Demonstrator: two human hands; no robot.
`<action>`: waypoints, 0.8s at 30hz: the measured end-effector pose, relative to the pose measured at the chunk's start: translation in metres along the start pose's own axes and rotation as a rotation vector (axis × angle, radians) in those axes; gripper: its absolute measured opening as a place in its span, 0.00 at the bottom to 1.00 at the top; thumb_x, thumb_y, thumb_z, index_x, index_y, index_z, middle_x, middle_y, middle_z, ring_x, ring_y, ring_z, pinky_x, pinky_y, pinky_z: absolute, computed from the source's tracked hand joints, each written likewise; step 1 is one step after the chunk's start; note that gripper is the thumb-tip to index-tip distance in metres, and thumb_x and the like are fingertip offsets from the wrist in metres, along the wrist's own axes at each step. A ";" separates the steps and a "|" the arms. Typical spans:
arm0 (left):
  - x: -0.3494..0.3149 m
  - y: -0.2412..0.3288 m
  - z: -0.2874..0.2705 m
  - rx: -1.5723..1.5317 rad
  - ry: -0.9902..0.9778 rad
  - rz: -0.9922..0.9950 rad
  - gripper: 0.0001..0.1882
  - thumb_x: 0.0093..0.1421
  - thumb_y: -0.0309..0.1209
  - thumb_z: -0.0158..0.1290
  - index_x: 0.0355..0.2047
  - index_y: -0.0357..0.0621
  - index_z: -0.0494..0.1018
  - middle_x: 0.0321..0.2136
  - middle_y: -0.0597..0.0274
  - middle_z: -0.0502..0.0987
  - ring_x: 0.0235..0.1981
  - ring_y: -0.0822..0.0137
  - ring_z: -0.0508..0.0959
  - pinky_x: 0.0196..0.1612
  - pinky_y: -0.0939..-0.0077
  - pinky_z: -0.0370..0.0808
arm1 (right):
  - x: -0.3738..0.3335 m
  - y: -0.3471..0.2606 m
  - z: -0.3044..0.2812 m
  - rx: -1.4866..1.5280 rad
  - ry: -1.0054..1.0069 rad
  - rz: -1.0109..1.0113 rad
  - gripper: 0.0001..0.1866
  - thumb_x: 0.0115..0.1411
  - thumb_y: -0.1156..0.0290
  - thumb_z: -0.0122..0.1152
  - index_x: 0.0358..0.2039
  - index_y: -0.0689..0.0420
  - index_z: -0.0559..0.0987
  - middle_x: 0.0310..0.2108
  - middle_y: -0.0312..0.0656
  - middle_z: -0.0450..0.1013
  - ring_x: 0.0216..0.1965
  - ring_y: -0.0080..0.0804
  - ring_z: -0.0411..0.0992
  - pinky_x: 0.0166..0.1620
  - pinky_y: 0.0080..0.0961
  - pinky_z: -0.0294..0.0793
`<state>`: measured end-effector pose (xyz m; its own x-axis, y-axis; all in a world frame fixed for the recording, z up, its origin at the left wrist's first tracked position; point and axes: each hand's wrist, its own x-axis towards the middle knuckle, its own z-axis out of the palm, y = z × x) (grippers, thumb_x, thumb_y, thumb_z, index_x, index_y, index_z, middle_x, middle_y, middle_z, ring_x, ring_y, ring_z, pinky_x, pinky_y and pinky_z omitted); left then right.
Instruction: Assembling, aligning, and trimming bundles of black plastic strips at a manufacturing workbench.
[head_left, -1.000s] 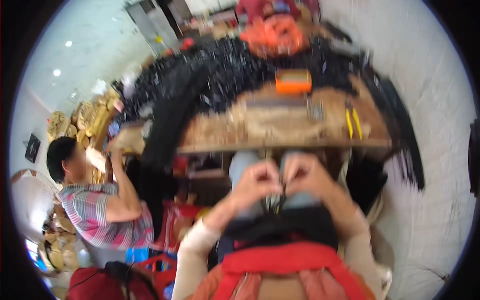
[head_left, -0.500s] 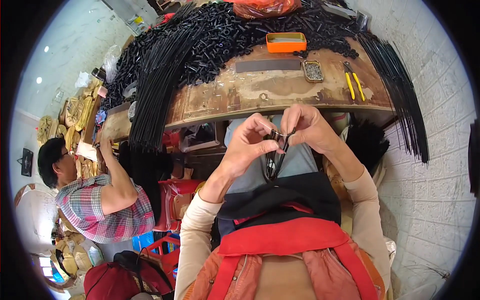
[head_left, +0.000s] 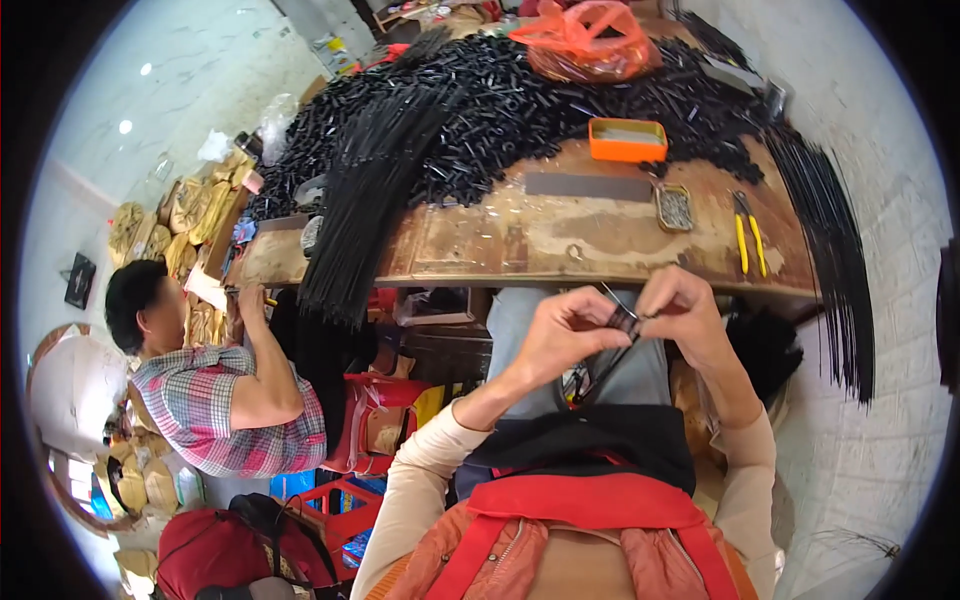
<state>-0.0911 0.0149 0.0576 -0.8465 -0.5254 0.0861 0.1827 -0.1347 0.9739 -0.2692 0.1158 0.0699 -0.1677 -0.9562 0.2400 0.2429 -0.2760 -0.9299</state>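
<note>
My left hand [head_left: 574, 332] and my right hand [head_left: 688, 314] are close together over my lap, just below the bench's front edge. Thumb and fingers of the left are pinched around a thin black cord [head_left: 606, 374], bent into a loop that hangs towards my lap. The right pinches at the cord's upper end, where a small dark piece shows between the two hands. Fingers hide much of that piece. On the bench beyond lie yellow-handled pliers [head_left: 749, 243], and a small tin of tiny metal parts [head_left: 674, 209] stands left of them.
A wooden bench [head_left: 480, 250] carries a heap of short black tubes [head_left: 500, 110], bundles of long black cords [head_left: 365, 200], an orange box [head_left: 627, 140], a grey flat bar [head_left: 587, 187] and a red plastic bag [head_left: 590, 45]. A co-worker [head_left: 230, 390] sits at left; a white wall is at right.
The whole view has shifted, so the bench appears lower and further right. Both hands stay together at the cord, and the left fingers have turned around it.
</note>
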 end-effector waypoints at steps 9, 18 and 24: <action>0.009 0.005 -0.007 -0.079 -0.124 -0.107 0.06 0.53 0.17 0.60 0.32 0.35 0.77 0.36 0.63 0.74 0.36 0.73 0.76 0.41 0.78 0.75 | -0.005 0.000 0.004 -0.080 0.035 -0.185 0.13 0.44 0.88 0.69 0.25 0.60 0.74 0.29 0.39 0.72 0.35 0.28 0.71 0.41 0.24 0.69; 0.037 0.002 -0.013 -0.020 -0.120 -0.131 0.07 0.57 0.18 0.56 0.37 0.35 0.76 0.36 0.59 0.80 0.34 0.70 0.79 0.42 0.74 0.77 | 0.013 -0.025 -0.018 -0.056 0.031 -0.039 0.08 0.52 0.86 0.62 0.28 0.61 0.73 0.35 0.40 0.73 0.40 0.27 0.71 0.46 0.22 0.68; 0.054 -0.020 -0.018 -0.036 0.022 -0.174 0.08 0.58 0.21 0.57 0.39 0.36 0.76 0.36 0.59 0.80 0.32 0.68 0.79 0.40 0.73 0.76 | -0.018 -0.123 -0.024 -0.228 -0.135 -0.558 0.06 0.59 0.72 0.52 0.31 0.59 0.77 0.29 0.42 0.71 0.31 0.35 0.71 0.40 0.32 0.71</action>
<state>-0.1312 -0.0256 0.0391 -0.8556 -0.5100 -0.0886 0.0524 -0.2555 0.9654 -0.3189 0.1695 0.1732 -0.0847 -0.6819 0.7266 -0.0594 -0.7244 -0.6868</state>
